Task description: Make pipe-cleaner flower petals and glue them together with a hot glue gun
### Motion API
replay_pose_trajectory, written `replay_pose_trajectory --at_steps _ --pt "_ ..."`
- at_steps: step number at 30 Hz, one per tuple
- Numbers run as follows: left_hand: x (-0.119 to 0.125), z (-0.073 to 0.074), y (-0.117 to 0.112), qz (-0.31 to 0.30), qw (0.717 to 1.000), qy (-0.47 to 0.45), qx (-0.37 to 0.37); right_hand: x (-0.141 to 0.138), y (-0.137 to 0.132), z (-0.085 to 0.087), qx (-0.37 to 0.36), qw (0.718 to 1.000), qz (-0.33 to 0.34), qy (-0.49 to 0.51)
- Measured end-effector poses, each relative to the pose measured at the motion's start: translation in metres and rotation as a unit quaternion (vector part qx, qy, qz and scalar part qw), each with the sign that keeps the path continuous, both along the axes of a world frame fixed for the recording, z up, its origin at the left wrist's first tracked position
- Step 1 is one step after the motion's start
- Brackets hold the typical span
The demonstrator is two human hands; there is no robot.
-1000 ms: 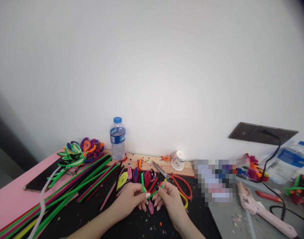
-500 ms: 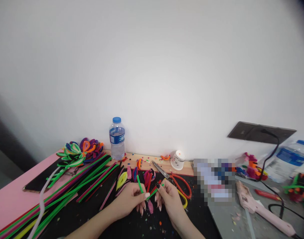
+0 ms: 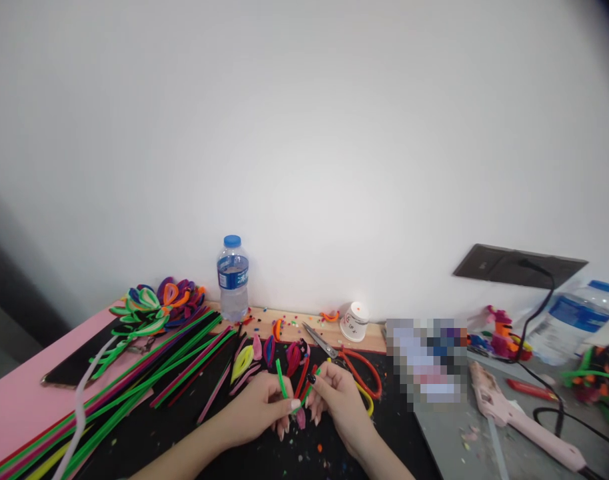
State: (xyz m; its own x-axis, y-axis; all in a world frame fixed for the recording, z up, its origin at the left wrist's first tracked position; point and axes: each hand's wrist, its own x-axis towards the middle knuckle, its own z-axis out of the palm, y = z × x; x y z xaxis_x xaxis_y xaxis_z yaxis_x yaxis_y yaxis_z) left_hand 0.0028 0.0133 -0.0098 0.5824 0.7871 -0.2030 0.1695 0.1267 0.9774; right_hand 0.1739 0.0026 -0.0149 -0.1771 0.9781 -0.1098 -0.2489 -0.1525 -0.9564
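Note:
Low in the middle of the view, my left hand [image 3: 263,407] and my right hand [image 3: 334,395] meet over a black mat [image 3: 244,453]. Both pinch a short green pipe cleaner [image 3: 281,379] bent between them, its free end sticking up past my left fingers. A pink petal piece [image 3: 300,418] lies under my fingertips. Looped petal shapes [image 3: 264,352] in yellow, blue and magenta lie just beyond the hands. Red-handled scissors [image 3: 352,365] rest right of my right hand.
Long pipe cleaners [image 3: 149,380] fan out at left beside a dark phone [image 3: 74,365] and a bundle of loops [image 3: 157,303]. A water bottle [image 3: 232,277] and small white cup [image 3: 354,321] stand by the wall. A pink glue gun [image 3: 519,417] lies at right.
The green piece's free end has tilted and the hands have drawn slightly closer together, bending it more. The view has drifted a little to the right.

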Motion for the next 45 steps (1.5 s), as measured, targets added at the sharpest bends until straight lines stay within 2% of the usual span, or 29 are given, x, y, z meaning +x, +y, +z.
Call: replay_pose_trajectory --at_steps 4,9,15,23,29,36,45 --pt "0.0 0.004 -0.001 -0.031 0.999 0.018 0.025 -0.001 0.0 0.0 -0.014 1.0 0.003 -0.01" --pt "-0.003 0.008 -0.003 -0.076 0.994 0.039 0.07 -0.002 0.0 0.004 0.006 0.999 0.031 -0.032" --pt "-0.005 0.01 -0.005 -0.08 0.988 0.055 0.122 -0.002 -0.002 0.009 0.024 0.998 0.053 -0.037" --pt "-0.001 -0.001 -0.005 -0.063 0.992 0.072 0.076 0.0 -0.001 0.005 0.008 0.998 0.05 -0.04" --pt "0.0 0.004 -0.006 -0.062 0.994 0.061 0.061 0.001 -0.002 0.003 0.003 0.997 0.056 -0.046" --pt "-0.002 0.002 -0.007 -0.096 0.982 0.106 0.12 -0.001 -0.002 0.001 -0.018 0.996 0.073 -0.046" --pt "-0.004 0.007 -0.005 -0.132 0.952 0.157 0.225 -0.001 -0.002 -0.001 -0.003 0.994 0.095 -0.052"
